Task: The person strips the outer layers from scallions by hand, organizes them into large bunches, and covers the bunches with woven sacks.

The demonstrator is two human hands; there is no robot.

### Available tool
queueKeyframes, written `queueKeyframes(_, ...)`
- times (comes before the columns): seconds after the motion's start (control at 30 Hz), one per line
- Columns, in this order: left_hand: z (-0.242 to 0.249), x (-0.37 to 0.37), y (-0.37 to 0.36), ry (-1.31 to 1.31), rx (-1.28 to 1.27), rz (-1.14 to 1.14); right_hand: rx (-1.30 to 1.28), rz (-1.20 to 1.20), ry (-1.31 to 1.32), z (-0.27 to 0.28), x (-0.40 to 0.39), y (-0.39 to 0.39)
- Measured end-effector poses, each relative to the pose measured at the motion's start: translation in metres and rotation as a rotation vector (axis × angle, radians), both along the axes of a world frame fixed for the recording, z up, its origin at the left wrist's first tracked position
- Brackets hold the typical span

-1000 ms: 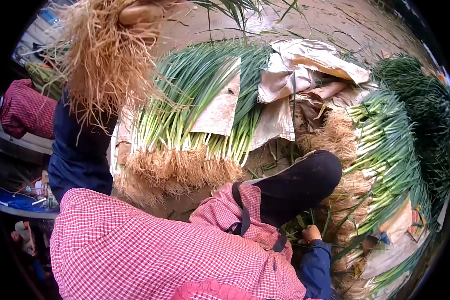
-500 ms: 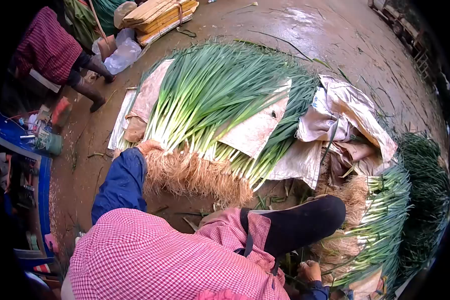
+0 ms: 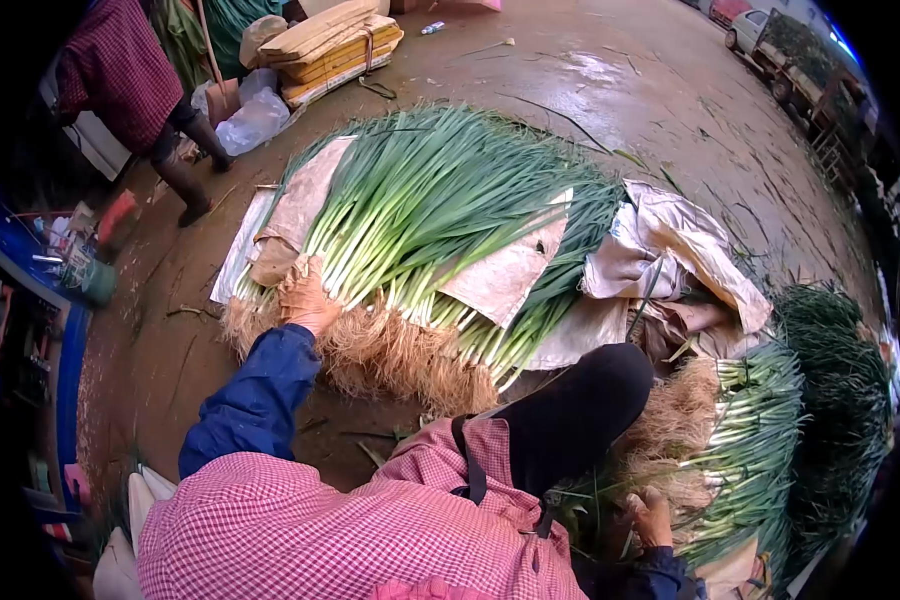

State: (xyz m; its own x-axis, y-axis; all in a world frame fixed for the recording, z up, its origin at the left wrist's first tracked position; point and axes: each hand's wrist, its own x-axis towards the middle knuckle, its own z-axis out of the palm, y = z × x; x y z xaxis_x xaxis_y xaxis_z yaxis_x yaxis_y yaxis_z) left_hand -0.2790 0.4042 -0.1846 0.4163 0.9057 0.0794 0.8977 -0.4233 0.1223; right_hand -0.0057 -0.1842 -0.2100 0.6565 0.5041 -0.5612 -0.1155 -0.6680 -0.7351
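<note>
A big heap of green onions (image 3: 420, 200) lies on sacking, leaves pointing away and brown roots (image 3: 390, 350) toward me. On its left end rests my left hand (image 3: 308, 297), fingers bent over the white stems just above the roots; whether it grips any stems is unclear. At the lower right, my right hand (image 3: 652, 517) is beside the roots of a second pile of green onions (image 3: 750, 450), its fingers curled and partly hidden, so what they hold cannot be made out. Crumpled white sacking (image 3: 670, 235) lies between the two piles.
Another person (image 3: 135, 90) in a checked top and boots stands at the upper left, near a shovel (image 3: 222, 98), plastic bags (image 3: 253, 118) and stacked yellow boards (image 3: 335, 50). A blue-edged cart (image 3: 70, 370) is on the left. A truck (image 3: 795, 65) stands far right.
My left hand has moved up from the heap's root edge onto the stems, its back now showing. My right hand has shifted slightly right and up. The view has shifted, showing more of the truck.
</note>
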Motion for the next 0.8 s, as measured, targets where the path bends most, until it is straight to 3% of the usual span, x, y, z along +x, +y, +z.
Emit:
queueKeyframes(0.07, 0.005, 0.007, -0.005, 0.019, -0.025, -0.037, 0.086, -0.126, -0.088, 0.020, -0.009, 0.012)
queueKeyframes(0.2, 0.007, 0.044, -0.016, -0.102, 0.179, -0.544, 0.132, -0.303, -0.213, 0.034, -0.016, 0.011)
queueKeyframes(0.27, -0.010, 0.072, -0.025, -0.011, 0.067, -0.800, 0.029, -0.229, -0.269, 0.010, -0.009, -0.010)
queueKeyframes(0.33, -0.058, 0.092, -0.030, 0.025, -0.009, -0.969, -0.192, -0.228, -0.407, -0.006, 0.000, -0.017)
queueKeyframes(0.37, -0.066, 0.103, -0.033, 0.085, -0.012, -0.985, -0.151, -0.264, -0.407, 0.036, -0.007, 0.019)
queueKeyframes(0.4, -0.072, 0.109, -0.031, 0.016, 0.016, -0.983, -0.161, -0.269, -0.417, 0.033, 0.006, 0.021)
queueKeyframes(0.47, -0.053, 0.111, -0.020, -0.143, 0.078, -0.887, 0.071, -0.264, -0.549, 0.020, 0.041, 0.025)
queueKeyframes(0.53, -0.015, 0.101, 0.004, -0.189, 0.160, -0.716, 0.273, -0.400, -0.556, 0.041, 0.079, 0.067)
queueKeyframes(0.6, -0.018, 0.070, 0.053, -0.407, 0.256, -0.473, 0.239, -0.357, -0.465, 0.090, 0.104, 0.135)
queueKeyframes(0.63, -0.010, 0.051, 0.075, -0.486, 0.339, -0.416, 0.228, -0.249, -0.433, 0.105, 0.116, 0.171)
queueKeyframes(0.67, -0.018, 0.029, 0.103, -0.732, 0.144, -0.280, 0.219, -0.131, -0.396, 0.112, 0.127, 0.207)
queueKeyframes(0.7, -0.021, 0.008, 0.121, -0.773, 0.208, -0.141, 0.189, 0.086, -0.412, 0.108, 0.144, 0.238)
queueKeyframes(0.73, -0.046, -0.025, 0.153, -0.869, 0.063, 0.078, 0.141, 0.200, -0.362, 0.103, 0.150, 0.274)
queueKeyframes(0.8, -0.060, -0.065, 0.176, -1.043, -0.125, 0.304, 0.017, 0.378, -0.209, 0.075, 0.164, 0.338)
